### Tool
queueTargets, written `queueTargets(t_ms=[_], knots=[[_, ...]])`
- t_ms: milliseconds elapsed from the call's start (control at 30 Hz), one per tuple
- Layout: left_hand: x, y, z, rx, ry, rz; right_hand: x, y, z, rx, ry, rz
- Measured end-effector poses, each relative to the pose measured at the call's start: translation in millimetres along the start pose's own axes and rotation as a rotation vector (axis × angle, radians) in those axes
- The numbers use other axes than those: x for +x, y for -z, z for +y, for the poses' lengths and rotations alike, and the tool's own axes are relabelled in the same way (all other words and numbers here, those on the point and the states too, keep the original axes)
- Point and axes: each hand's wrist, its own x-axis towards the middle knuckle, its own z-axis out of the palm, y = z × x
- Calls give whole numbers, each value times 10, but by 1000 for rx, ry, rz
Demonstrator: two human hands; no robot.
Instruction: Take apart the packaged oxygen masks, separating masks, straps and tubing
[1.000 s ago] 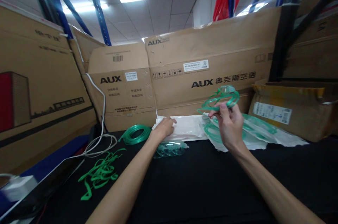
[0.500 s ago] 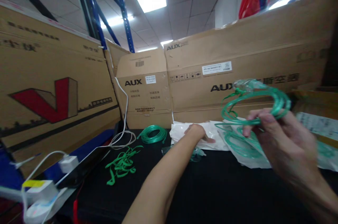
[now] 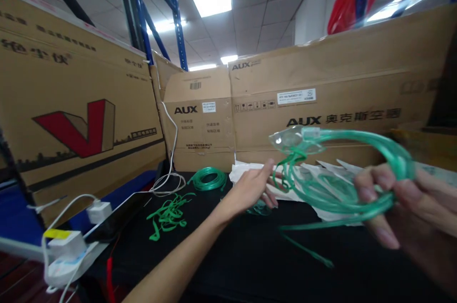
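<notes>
My right hand (image 3: 407,212) is close to the camera at the right and grips a coil of green tubing (image 3: 339,189) with a clear mask (image 3: 293,139) at its far end, raised above the black table (image 3: 250,255). My left hand (image 3: 252,186) hovers over the table's middle with its fingers stretched out, holding nothing, just in front of a stack of white plastic bags (image 3: 250,172). A clear mask piece (image 3: 259,208) lies partly hidden under that hand.
A second green tubing coil (image 3: 209,178) and a heap of green straps (image 3: 167,215) lie left of centre. White cables (image 3: 167,181) and a power strip (image 3: 67,258) sit at the left edge. Large AUX cardboard boxes (image 3: 321,98) wall in the back and left.
My right hand has brought the tubing coil and mask nearer to the camera and lower. My left hand has lifted off the white bags and opened. The view has swung left.
</notes>
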Motion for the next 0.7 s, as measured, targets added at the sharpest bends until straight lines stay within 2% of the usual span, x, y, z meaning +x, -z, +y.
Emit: queueTargets(t_ms=[67, 167, 233, 333, 400, 500, 600, 700], knots=[[-385, -29, -174, -226, 95, 12, -144, -203, 4, 68, -67, -105], [-878, -77, -430, -357, 174, 46, -297, -377, 158, 122, -177, -186], [-1127, -102, -540, -247, 173, 57, -397, -397, 332, 157, -258, -225], [-1385, -111, -616, 112, 127, 82, -577, -338, 600, 245, -434, -326], [-1489, -95, -658, 315, 88, 103, -690, -266, 735, 314, -561, -373], [-1563, -62, -764, 479, 77, 163, -776, -147, 838, 333, -736, -362], [-1556, -62, -871, 530, 133, 279, -731, -43, 859, 181, -836, -287], [-1497, -102, -892, 522, 149, 320, -607, 42, 878, -104, -797, -332]])
